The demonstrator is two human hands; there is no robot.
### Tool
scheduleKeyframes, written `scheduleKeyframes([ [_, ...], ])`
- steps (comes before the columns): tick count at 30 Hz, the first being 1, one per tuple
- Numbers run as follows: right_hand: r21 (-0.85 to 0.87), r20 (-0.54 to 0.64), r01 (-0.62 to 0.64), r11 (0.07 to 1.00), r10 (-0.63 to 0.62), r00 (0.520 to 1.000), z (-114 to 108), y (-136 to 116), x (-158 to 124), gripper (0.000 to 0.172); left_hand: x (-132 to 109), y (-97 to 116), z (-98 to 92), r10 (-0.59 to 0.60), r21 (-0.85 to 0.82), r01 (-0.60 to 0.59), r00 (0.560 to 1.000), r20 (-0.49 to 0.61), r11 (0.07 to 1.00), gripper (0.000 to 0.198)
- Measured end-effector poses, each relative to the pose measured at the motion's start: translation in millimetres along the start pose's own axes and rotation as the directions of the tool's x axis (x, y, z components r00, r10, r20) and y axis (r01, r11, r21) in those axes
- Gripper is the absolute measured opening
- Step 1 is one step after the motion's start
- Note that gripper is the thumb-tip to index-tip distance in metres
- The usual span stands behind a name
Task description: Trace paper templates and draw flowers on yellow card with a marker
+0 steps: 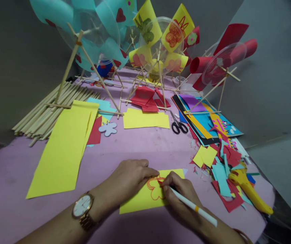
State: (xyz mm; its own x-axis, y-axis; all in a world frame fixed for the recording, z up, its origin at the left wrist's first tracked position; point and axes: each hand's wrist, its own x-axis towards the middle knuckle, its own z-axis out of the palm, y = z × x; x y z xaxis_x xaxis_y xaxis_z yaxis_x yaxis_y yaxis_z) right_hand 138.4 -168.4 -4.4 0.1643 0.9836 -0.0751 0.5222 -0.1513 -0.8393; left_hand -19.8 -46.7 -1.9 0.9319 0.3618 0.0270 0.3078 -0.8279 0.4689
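A sheet of yellow paper [132,205] lies on the table before me, bearing a red butterfly outline [156,194]. My right hand [183,196] is closed around a white marker [193,205], its red tip touching the drawing's upper part. Flat on the sheet's upper left rests my left hand [132,178], fingers stretched toward the drawing, a watch [82,206] on its wrist. Farther off, a grey butterfly cutout [108,128] sits beside red paper. Behind my hands lies a yellow strip [146,119], with black-handled scissors [179,126] to its right.
Pinwheels in blue [109,17], yellow [178,30] and red [224,59] stand on stick frames at the back. Wooden sticks [56,108] and long yellow sheets [61,152] lie left. Paper scraps [221,183], a yellow glue gun [249,189] and coloured sheets [198,118] occupy the right.
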Motion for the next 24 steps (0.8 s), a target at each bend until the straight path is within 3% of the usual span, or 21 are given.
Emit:
scheduleKeyframes([
  [24, -0.021, -0.029, 0.017, 1.000, -0.018, 0.999, -0.5, -3.9, 0.2, 0.013, -0.8, 0.5, 0.0, 0.002, -0.004, -0.002, 1.000, -0.004, 1.000, 0.026],
])
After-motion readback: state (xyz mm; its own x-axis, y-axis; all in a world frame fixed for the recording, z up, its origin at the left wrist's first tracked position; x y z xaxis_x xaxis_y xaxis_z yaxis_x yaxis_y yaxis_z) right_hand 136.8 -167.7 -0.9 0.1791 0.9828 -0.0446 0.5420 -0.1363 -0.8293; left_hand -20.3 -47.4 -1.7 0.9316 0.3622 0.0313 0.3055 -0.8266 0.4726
